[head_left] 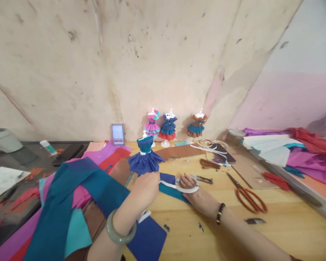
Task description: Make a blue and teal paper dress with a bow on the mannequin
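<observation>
My right hand (pixel 191 186) is closed round a roll of white tape (pixel 190 189), with fingers through its ring. A strip of the tape runs left from the roll to my left hand (pixel 148 186), whose closed fingers pinch its end. Just behind the left hand stands a small dress form in a teal and navy dress (pixel 146 159). Teal fabric (pixel 170 191) and navy fabric lie flat beneath the hands. Thread snips (pixel 205 179) rest just beyond the right hand. The left fingertips are partly hidden.
Three dressed mini forms, pink (pixel 151 123), navy (pixel 168 127) and brown-teal (pixel 197 125), stand by the wall. Orange-handled scissors (pixel 248 197) and a dark blade (pixel 255 221) lie right. Coloured fabric strips (pixel 57 203) pile up left. A phone (pixel 117 134) leans on the wall; a glue stick (pixel 48 148) lies left.
</observation>
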A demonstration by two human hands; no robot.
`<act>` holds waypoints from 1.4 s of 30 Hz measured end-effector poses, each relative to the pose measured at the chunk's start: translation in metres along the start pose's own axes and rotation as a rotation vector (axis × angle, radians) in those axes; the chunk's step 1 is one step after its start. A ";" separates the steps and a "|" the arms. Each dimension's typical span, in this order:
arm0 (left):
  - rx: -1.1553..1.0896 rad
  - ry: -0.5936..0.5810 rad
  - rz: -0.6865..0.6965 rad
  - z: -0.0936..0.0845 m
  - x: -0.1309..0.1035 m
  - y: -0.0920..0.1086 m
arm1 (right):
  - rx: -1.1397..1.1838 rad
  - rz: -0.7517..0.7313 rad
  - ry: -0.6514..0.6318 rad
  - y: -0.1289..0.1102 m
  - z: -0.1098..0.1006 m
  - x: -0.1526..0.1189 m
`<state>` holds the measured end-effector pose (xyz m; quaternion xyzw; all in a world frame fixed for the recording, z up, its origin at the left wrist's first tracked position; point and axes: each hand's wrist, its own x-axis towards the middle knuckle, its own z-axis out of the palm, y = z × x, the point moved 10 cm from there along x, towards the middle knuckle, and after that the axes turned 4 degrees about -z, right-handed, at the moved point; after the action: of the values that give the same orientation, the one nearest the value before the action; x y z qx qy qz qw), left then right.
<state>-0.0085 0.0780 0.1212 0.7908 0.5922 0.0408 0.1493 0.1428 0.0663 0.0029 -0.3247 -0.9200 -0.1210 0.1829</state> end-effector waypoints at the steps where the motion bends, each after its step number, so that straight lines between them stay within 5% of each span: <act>1: 0.016 0.004 0.004 0.001 0.000 0.002 | 0.050 0.026 -0.011 0.003 -0.001 -0.003; 8: 0.008 0.044 -0.114 -0.002 0.008 -0.014 | 0.338 0.243 -0.079 0.033 -0.014 -0.033; 18: -0.088 -0.003 -0.073 -0.001 0.007 -0.001 | 0.376 0.212 -0.189 0.003 -0.039 -0.048; 22: -0.082 0.006 -0.089 -0.001 0.008 -0.003 | 0.568 0.407 -0.268 0.007 -0.049 -0.055; 30: -0.046 0.002 -0.039 0.005 0.006 -0.001 | 0.567 0.910 -0.002 0.058 -0.051 -0.106; 36: -0.042 -0.037 0.018 0.015 0.003 0.014 | 0.366 0.725 0.210 0.057 -0.067 -0.096; 42: -0.047 -0.014 0.033 0.010 0.000 0.022 | 0.274 0.487 0.097 0.020 -0.058 -0.033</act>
<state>0.0144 0.0702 0.1182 0.7969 0.5770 0.0518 0.1712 0.1946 0.0437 0.0433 -0.5025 -0.8127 0.0367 0.2926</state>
